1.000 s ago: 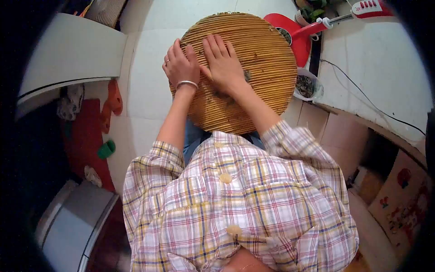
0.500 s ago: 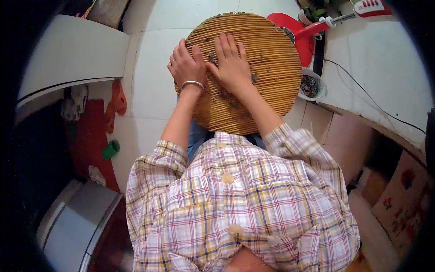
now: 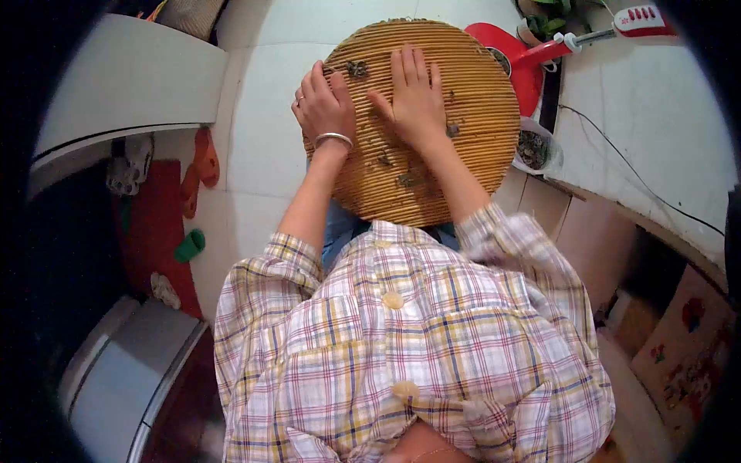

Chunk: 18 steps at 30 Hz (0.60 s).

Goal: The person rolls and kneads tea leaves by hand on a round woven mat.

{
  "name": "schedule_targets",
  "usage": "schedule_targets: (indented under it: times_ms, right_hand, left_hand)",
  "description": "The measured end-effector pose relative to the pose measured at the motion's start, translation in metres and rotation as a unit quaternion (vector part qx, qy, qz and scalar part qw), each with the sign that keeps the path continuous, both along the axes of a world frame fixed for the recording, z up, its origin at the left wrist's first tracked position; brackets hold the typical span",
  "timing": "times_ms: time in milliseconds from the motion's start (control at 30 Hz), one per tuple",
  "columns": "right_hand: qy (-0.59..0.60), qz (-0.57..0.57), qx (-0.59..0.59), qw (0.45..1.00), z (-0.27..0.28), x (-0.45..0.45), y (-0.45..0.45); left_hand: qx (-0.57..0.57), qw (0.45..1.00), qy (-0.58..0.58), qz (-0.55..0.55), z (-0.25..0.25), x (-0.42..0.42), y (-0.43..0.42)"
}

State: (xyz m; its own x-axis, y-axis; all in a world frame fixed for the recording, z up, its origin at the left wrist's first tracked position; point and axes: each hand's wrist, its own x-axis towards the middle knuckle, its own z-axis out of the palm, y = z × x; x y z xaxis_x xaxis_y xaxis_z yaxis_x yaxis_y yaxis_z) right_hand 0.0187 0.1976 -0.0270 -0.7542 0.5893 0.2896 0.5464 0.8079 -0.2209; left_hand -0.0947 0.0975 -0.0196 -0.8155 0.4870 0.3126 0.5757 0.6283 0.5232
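A round, ribbed yellow-brown board [image 3: 471, 154] rests over my lap. Small dark clumps lie scattered on it: one [image 3: 356, 69] near the upper left, another [image 3: 453, 130] right of my right hand, and more [image 3: 405, 180] lower down. My left hand [image 3: 324, 106], with a ring and a bracelet, lies over the board's left edge, fingers bent slightly around it. Flat on the board's upper middle is my right hand [image 3: 417, 100], its thumb spread to the left and nothing gripped in it.
A red base [image 3: 527, 85] with a red and white handle stands beyond the board's right edge. A clear container of dark bits [image 3: 532, 149] is beside it. Orange slippers [image 3: 207, 158] and a green item [image 3: 190, 245] lie on the left, near a red mat [image 3: 158, 239].
My right hand has slid right across the board, away from my left hand, which stays at the edge. The dark clump at the upper left now shows fully.
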Motion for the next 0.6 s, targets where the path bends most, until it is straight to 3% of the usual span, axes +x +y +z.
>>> schedule_targets:
  times_ms: [167, 233, 300, 467, 533, 600]
  right_hand:
    - [-0.047, 0.037, 0.019, 0.998, 0.003, 0.038, -0.031]
    - [-0.01, 0.038, -0.012, 0.999, 0.004, 0.013, -0.027]
    - [0.018, 0.106, 0.043, 0.993, 0.01, -0.021, -0.021]
    - [-0.063, 0.155, 0.081, 0.983, 0.007, -0.018, -0.022]
    - [-0.038, 0.14, -0.01, 0.989, 0.007, 0.012, -0.029]
    - [-0.058, 0.104, -0.008, 0.993, 0.009, 0.042, -0.035]
  left_hand:
    - [0.014, 1.0, -0.007, 0.0, 0.0, 0.001, 0.002]
    - [0.015, 1.0, -0.001, -0.003, 0.0, -0.001, 0.001]
    - [0.025, 0.999, -0.02, 0.0, 0.0, -0.001, 0.002]
    - [0.028, 0.999, -0.039, 0.017, 0.004, 0.0, 0.001]
    - [0.029, 0.999, -0.023, 0.002, 0.002, 0.0, -0.001]
    - [0.023, 0.999, -0.024, -0.004, 0.002, 0.0, -0.003]
